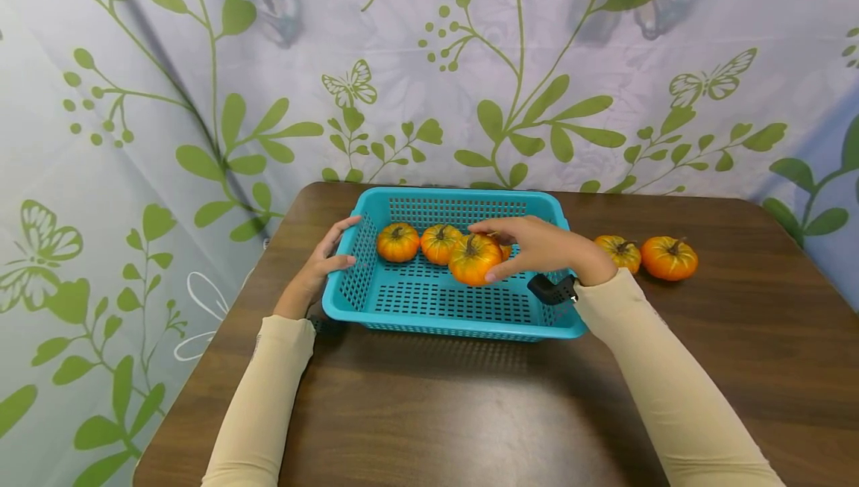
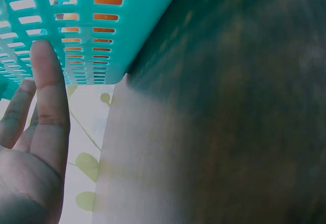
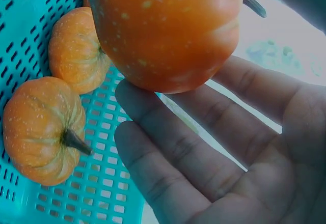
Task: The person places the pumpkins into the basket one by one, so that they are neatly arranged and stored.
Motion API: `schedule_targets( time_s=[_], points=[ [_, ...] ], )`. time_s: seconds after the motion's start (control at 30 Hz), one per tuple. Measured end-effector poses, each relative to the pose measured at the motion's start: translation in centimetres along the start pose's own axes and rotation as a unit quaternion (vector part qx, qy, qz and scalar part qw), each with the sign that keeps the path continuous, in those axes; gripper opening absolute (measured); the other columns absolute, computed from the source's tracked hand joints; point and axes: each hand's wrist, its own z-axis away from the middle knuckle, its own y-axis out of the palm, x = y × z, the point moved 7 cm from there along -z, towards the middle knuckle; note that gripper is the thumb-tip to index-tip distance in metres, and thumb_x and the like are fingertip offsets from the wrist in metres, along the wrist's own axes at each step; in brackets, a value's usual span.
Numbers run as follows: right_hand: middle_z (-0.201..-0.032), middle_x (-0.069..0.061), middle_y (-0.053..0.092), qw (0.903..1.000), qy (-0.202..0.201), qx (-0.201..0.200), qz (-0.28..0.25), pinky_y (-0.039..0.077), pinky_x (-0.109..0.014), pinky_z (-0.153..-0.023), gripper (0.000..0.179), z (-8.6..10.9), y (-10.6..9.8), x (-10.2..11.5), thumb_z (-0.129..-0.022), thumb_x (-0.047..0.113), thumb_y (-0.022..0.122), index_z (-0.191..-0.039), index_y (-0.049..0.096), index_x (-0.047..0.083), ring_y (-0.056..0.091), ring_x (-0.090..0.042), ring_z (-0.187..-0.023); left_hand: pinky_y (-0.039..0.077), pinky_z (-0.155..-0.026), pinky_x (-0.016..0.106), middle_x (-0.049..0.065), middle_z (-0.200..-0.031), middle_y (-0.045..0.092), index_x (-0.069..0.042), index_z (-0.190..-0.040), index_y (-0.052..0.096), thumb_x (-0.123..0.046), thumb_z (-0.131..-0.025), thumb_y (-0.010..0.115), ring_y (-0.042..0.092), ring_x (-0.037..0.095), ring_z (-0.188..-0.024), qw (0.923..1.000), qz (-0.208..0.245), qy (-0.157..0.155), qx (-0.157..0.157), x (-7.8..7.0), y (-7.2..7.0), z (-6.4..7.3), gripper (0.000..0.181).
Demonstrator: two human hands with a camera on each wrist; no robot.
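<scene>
A turquoise plastic basket (image 1: 443, 327) with slotted walls sits on the table. My left hand (image 1: 321, 267) holds its left rim, thumb over the edge and fingers against the outer wall (image 2: 81, 10). My right hand (image 1: 537, 244) grips a small orange pumpkin (image 1: 472, 262) above the basket floor, its stem pointing up in the head view. Inside the basket, a pumpkin (image 1: 398, 242) lies near the left wall, with another pumpkin (image 1: 440, 243) beside it. A further pumpkin (image 1: 506, 250) is mostly hidden behind the held one.
Right of the basket, partly behind my right wrist, lies a pumpkin (image 1: 621, 253), and another pumpkin (image 1: 669, 258) sits just beyond it. The brown wooden table (image 1: 416, 412) ends at a leaf-patterned cloth (image 1: 403, 62) behind. A black wrist device (image 1: 552, 289) hangs under my right wrist.
</scene>
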Motion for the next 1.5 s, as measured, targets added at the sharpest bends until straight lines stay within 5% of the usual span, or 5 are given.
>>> schedule_targets(
  time_s=[0.9, 1.5],
  points=[
    [-0.155, -0.023, 0.054, 0.9972, -0.020, 0.072, 0.003, 0.052, -0.055, -0.110, 0.079, -5.4, 3.3, 1.1, -0.092, 0.022, 0.087, -0.158, 0.050, -0.003, 0.062, -0.042, -0.131, 0.059, -0.094, 0.036, 0.033, -0.162, 0.032, -0.011, -0.169, 0.029, -0.012, -0.092, 0.056, 0.057, 0.038, -0.122, 0.9999, 0.010, 0.012, 0.002, 0.0, -0.2, 0.1, 0.081],
    [-0.157, -0.020, 0.051, 0.9938, 0.025, 0.102, -0.036, 0.048, -0.051, -0.115, 0.076, -7.7, 5.2, 1.4, -0.091, 0.015, 0.087, -0.158, 0.053, 0.005, 0.055, -0.043, -0.139, 0.058, -0.093, 0.035, 0.035, -0.159, 0.035, -0.007, -0.168, 0.027, -0.012, -0.091, 0.056, 0.055, 0.037, -0.122, 0.9998, -0.006, 0.017, 0.006, 0.0, 0.0, 0.1, 0.082]
  ],
)
